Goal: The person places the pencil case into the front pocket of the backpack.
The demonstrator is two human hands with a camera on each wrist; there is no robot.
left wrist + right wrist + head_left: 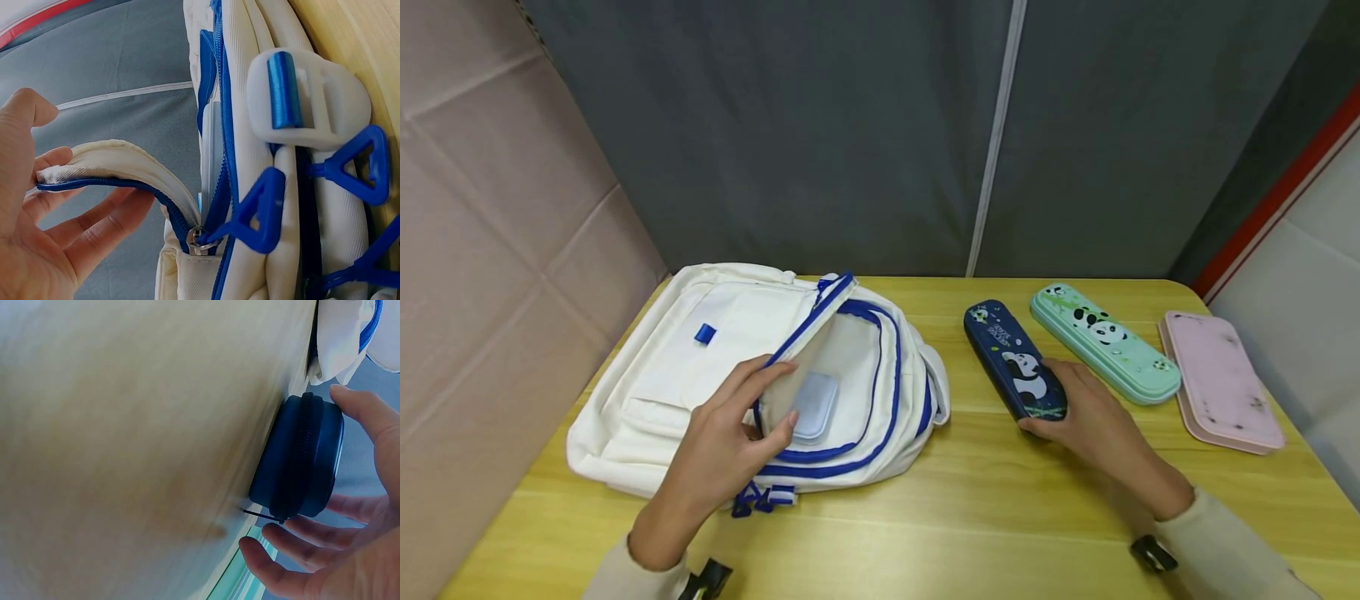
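A white backpack (700,367) with blue zips lies on the table at the left, its front pocket unzipped. My left hand (722,442) holds the pocket flap (119,156) up by its blue-zipped edge. Inside the opening a pale blue rectangular case (816,407) shows, partly hidden by the flap and thumb. Right of the bag lies a navy pencil case (1011,362) with a panda print. My right hand (1093,417) grips its near end, thumb at the end and fingers along the right side. The right wrist view shows its zipped side (300,456) against the tabletop.
A mint green panda pencil case (1105,342) lies just beyond my right hand. Farther right is a pink case (1225,379). The wooden table (925,533) meets a dark grey curtain (820,142) behind, with a pale covered wall (497,250) at the left.
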